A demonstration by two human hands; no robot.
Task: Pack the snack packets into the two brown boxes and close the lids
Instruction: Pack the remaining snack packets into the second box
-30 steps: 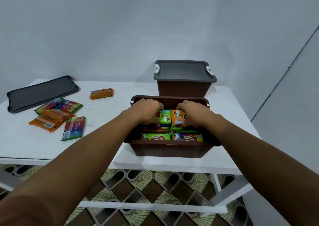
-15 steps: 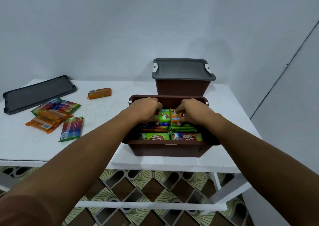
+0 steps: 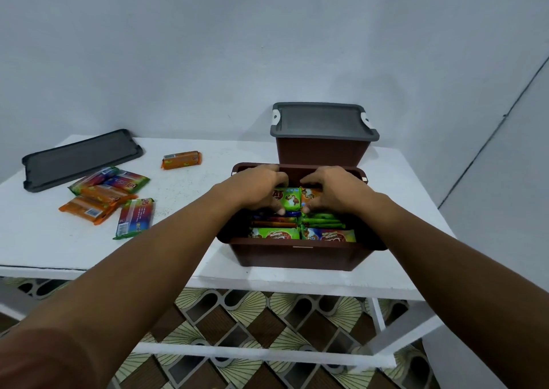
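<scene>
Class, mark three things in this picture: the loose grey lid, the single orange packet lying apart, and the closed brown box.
loose grey lid [image 3: 81, 160]: head view, centre of its flat top.
single orange packet [image 3: 181, 160]: head view, middle of its wrapper.
closed brown box [image 3: 322, 152]: head view, its brown front wall.

On the white table [image 3: 44, 240], 2 brown boxes: the open box [image 3: 297, 258] holds a green packet [image 3: 290, 200], an orange packet [image 3: 307, 195]; the far box [image 3: 320, 152] has a grey lid [image 3: 320, 121] with white clips [image 3: 275, 117]. Near the left edge, a dark grey lid [image 3: 80, 160] and rainbow-striped packets [image 3: 135, 218]. Floor tiles [image 3: 237, 314]: brown with cream fans.
</scene>
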